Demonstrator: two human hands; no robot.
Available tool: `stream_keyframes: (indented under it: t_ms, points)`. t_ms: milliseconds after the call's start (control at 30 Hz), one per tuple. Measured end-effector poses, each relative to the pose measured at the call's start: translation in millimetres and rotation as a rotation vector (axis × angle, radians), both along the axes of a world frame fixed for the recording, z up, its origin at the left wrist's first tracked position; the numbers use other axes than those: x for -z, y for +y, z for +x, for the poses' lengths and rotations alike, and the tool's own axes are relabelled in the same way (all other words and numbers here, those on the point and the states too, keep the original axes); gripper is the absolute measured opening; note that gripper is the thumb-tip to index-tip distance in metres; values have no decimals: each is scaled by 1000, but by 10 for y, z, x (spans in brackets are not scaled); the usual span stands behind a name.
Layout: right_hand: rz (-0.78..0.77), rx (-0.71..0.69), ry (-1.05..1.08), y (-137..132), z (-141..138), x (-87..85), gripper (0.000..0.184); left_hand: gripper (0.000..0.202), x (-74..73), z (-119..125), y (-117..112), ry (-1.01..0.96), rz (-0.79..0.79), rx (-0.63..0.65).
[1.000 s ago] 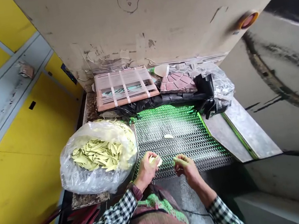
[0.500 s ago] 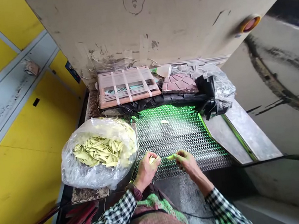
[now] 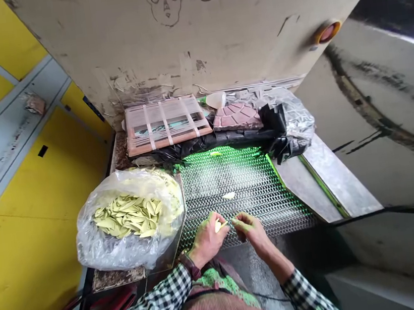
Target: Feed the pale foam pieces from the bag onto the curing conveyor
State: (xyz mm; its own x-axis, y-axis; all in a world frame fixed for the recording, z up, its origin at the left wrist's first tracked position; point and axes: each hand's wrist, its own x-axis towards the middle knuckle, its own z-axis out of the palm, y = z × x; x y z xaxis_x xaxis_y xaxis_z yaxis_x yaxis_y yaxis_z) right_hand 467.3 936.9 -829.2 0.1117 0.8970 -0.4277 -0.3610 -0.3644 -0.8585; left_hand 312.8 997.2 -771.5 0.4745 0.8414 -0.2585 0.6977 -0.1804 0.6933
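My left hand (image 3: 210,237) is closed around several pale yellow-green, leaf-shaped pieces (image 3: 219,225), whose tips stick out beyond the fingers. Just to its right, a small gap away, my right hand (image 3: 247,226) has its fingertips pinched together; whatever may be between them is too small or hidden to name. Both hands hover over the near end of a metal mesh belt (image 3: 198,207). One leaf-shaped piece (image 3: 229,196) lies on the belt ahead of the hands, and another piece (image 3: 215,153) sits farther up in the green light.
A clear plastic bag (image 3: 101,255) full of the same pieces stands open left of the belt. Behind the belt are a strapped bundle in a wooden frame (image 3: 185,136), a pinkish stone-patterned slab (image 3: 236,116) and black plastic (image 3: 274,120). A red button (image 3: 328,33) is on the panel.
The piece from my right fingers now lies on the belt. The earlier piece has moved farther away toward the green light. My right hand has come closer to my left.
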Motion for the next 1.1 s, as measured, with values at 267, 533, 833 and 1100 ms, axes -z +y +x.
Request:
stream_keyframes:
  t_ms: [267, 533, 833, 1100]
  points:
    - [-7, -154, -16, 146, 46, 41, 51, 13, 65, 19, 25, 84, 72, 64]
    - [-124, -126, -668, 264, 342, 220, 26, 17, 38, -45, 116, -29, -45, -33]
    - [374, -238, -573, 221, 127, -221, 21, 42, 167, 20, 134, -84, -62, 95]
    - [283, -63, -540, 209, 88, 101, 25, 36, 96, -38, 200, -178, -256, -2]
